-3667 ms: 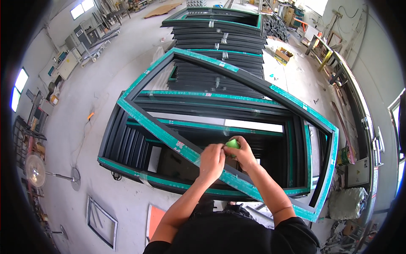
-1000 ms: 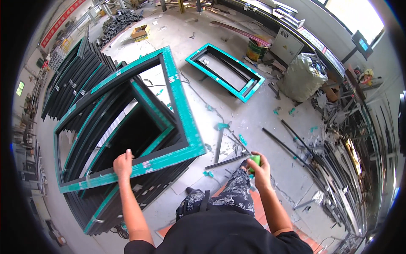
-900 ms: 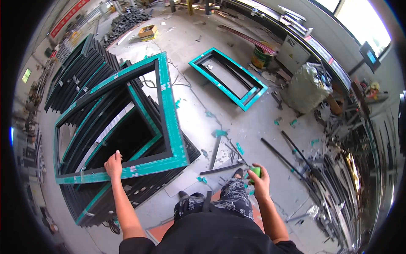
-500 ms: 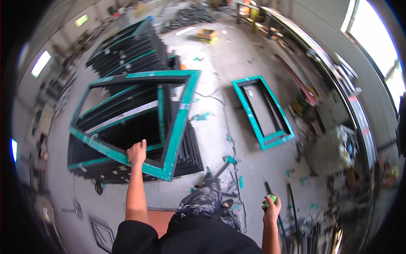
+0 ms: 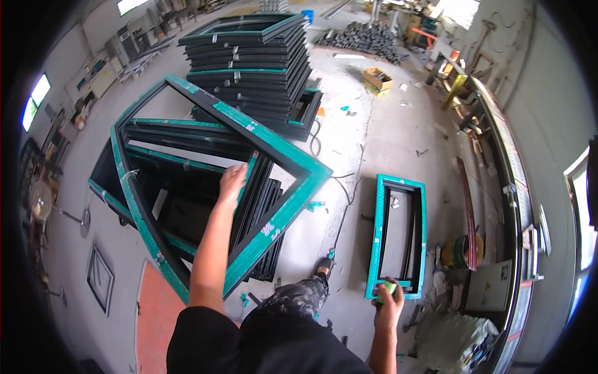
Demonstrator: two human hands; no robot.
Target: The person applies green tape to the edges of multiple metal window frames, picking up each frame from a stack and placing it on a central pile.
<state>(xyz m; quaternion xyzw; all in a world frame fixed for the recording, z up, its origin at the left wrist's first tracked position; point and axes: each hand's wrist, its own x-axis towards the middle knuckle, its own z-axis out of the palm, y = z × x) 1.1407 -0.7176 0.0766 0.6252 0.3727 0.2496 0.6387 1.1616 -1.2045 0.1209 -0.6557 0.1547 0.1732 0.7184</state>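
My left hand (image 5: 232, 182) reaches over a large teal-and-black rectangular frame (image 5: 283, 140), inside its opening. Its fingers look loosely spread, near the teal-edged bar (image 5: 248, 177) of a frame below; whether they touch it I cannot tell. The large frame lies askew on a stack of dark frames (image 5: 265, 234), its corners jutting past them. My left forearm crosses its near side. In my right hand (image 5: 390, 305) is a small bright green object (image 5: 387, 288), mostly covered by the closed fingers. Beyond that hand, a narrower teal-faced frame (image 5: 420, 230) lies on the floor.
A tall stack of dark frames (image 5: 246, 59) stands ahead. A cardboard box (image 5: 378, 78) and a heap of dark pieces (image 5: 364, 40) lie farther off. A long bench (image 5: 507, 156) runs along the right. A reddish-orange board (image 5: 156, 321) lies at lower left; a cable (image 5: 344, 215) crosses the floor.
The large frame has turned clockwise on the stack. My left hand has left its near edge and moved inside its opening. The view has swung right; my right hand keeps the green object.
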